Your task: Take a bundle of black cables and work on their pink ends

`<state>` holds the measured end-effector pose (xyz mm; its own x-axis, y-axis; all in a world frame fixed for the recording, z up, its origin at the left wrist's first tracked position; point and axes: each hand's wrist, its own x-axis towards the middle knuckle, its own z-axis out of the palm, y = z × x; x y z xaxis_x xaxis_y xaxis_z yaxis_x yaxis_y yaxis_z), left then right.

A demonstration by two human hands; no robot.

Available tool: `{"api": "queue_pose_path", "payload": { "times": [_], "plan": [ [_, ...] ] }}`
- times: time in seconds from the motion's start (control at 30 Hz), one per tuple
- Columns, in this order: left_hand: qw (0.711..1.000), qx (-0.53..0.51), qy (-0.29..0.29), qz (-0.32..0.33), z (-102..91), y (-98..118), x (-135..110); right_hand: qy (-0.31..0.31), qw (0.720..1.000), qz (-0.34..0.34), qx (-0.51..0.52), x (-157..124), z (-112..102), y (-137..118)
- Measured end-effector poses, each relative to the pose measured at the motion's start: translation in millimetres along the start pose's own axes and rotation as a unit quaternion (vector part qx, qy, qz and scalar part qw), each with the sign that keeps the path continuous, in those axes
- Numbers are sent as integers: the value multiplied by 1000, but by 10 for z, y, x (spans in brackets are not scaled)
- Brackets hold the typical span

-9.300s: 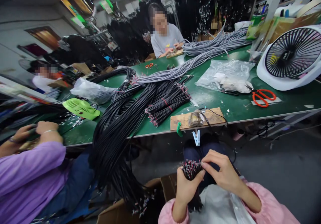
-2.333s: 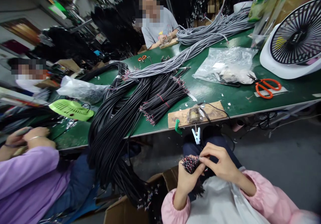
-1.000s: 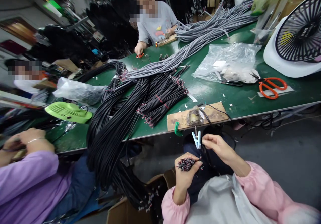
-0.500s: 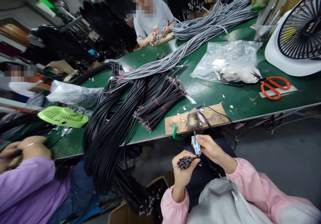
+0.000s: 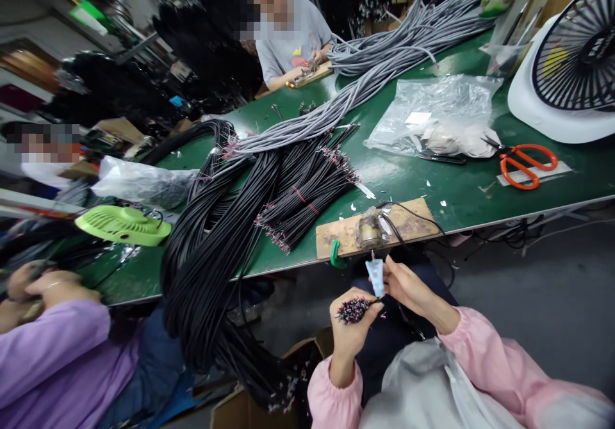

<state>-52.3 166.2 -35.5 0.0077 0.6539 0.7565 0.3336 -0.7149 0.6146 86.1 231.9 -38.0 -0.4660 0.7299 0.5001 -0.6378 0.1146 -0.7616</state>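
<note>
My left hand (image 5: 353, 331) is closed around a bundle of black cables (image 5: 353, 309) whose stripped red and white wire ends point up. My right hand (image 5: 402, 286) is raised to a light blue clip (image 5: 376, 275) that hangs below a wooden board (image 5: 375, 228) at the table edge, and its fingers pinch at the clip. A small metal fixture (image 5: 370, 226) with a black lead sits on that board. Whether a single wire is between my right fingers I cannot make out.
A long green table (image 5: 442, 192) carries a heap of black cables (image 5: 225, 224), grey cables (image 5: 384, 64), a plastic bag (image 5: 432, 115), orange scissors (image 5: 526, 163), a white fan (image 5: 567, 64) and a green fan (image 5: 122, 224). A person in purple (image 5: 52, 346) sits left, another opposite (image 5: 288, 38). A cardboard box (image 5: 250, 403) stands below.
My right hand left the cable bundle and rose to the blue clip under the board. The left hand stayed low with the bundle. The view tilted a little.
</note>
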Motion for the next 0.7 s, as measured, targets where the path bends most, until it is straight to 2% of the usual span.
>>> {"api": "queue_pose_path", "payload": {
  "times": [0.2, 0.3, 0.43, 0.5, 0.63, 0.7],
  "plan": [
    [1000, -1, -15, 7, -18, 31, -65, 26, 995, -24, -97, -141, -212, 43],
    [999, -11, -51, 13, -59, 54, -120, 34, 984, -36, -169, -258, -228, 32],
    [994, -25, -99, -27, -92, 22, -212, 24, 971, -54, -232, -418, -130, 12],
    [995, -10, -87, -56, -85, -24, -263, 9, 956, -85, -282, -487, -43, -16],
    [995, 1, -65, -76, -39, -91, -336, -30, 905, -163, -391, -580, 123, -98],
    [993, -6, -73, -88, -16, -85, -342, -28, 894, -178, -410, -605, 166, -122]
  ]
}}
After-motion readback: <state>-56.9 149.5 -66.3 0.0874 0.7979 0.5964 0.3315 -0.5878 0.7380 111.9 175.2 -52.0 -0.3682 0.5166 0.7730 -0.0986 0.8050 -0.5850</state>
